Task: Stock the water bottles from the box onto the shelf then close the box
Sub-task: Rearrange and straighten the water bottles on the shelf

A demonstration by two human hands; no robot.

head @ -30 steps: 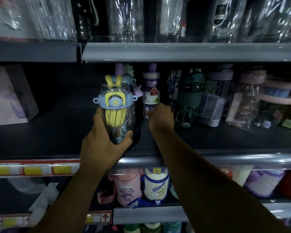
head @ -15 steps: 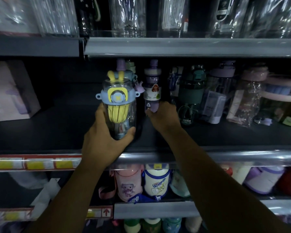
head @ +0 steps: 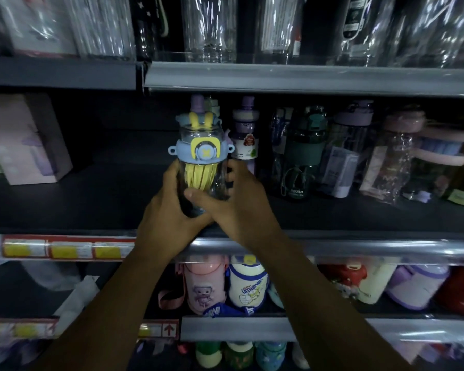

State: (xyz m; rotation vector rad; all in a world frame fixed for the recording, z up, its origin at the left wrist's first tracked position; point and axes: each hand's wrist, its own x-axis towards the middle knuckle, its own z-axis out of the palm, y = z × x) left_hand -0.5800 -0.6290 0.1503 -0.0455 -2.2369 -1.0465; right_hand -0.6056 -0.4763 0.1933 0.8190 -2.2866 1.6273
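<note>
Both hands are wrapped round the lower body of the bottle [head: 202,153]. The left hand [head: 169,218] curls round its left side and the right hand [head: 243,207] round its right, thumb laid across the front. The bottle is upright at the front of the middle shelf [head: 91,202], near the edge. Just behind it to the right stands a purple bottle [head: 245,137]. Beyond that are a green bottle [head: 303,153] and a crowded row of wrapped ones (blurred, hard to tell apart) running rightward. A pink box [head: 24,140] sits well to the left, cut off by the frame edge. Price labels [head: 65,249] line the shelf lip. The hands hide the bottle's base, so I cannot tell whether it rests on the shelf. The forearms cover part of the tier below, where a pink flask [head: 202,283] and a white flask [head: 248,285] show between them.
</note>
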